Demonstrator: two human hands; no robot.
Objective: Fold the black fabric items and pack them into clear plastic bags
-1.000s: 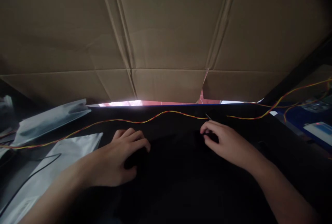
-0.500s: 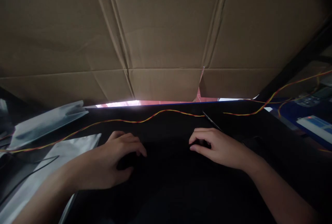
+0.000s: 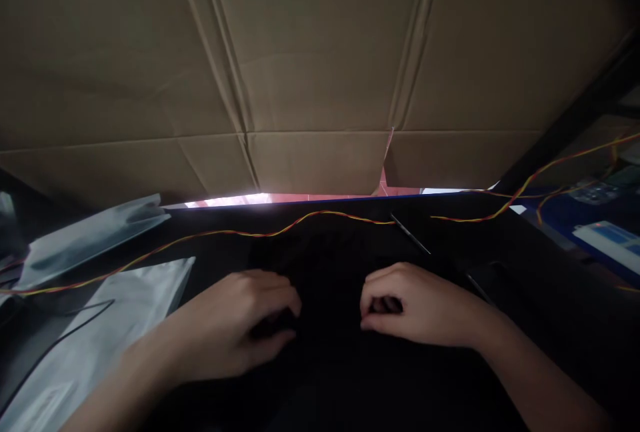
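My left hand (image 3: 245, 322) hovers low over the dark surface. Its fingers are curled, and a dark gap separates them from the thumb; I see nothing between them. Opposite it, my right hand (image 3: 407, 305) is pinched, with thumb and fingertips meeting. Anything in that pinch is too small or too dark to make out. A thin dark stick-like tool (image 3: 411, 235) lies just beyond the right hand. Beside my left forearm is a flat whitish plastic bag (image 3: 135, 299). A twisted red and yellow wire (image 3: 270, 234) runs across behind both hands.
A cardboard sheet (image 3: 315, 65) rises along the back. At far left lies another translucent bag (image 3: 95, 235), and a thin black cable (image 3: 60, 332) crosses the flat bag. To the right are a white and blue device (image 3: 610, 242) and a dark flat object (image 3: 487, 279).
Both hands have come nearer to me. My left hand has also shifted right, its thumb closer to its fingers. My right thumb and fingertips have closed together.
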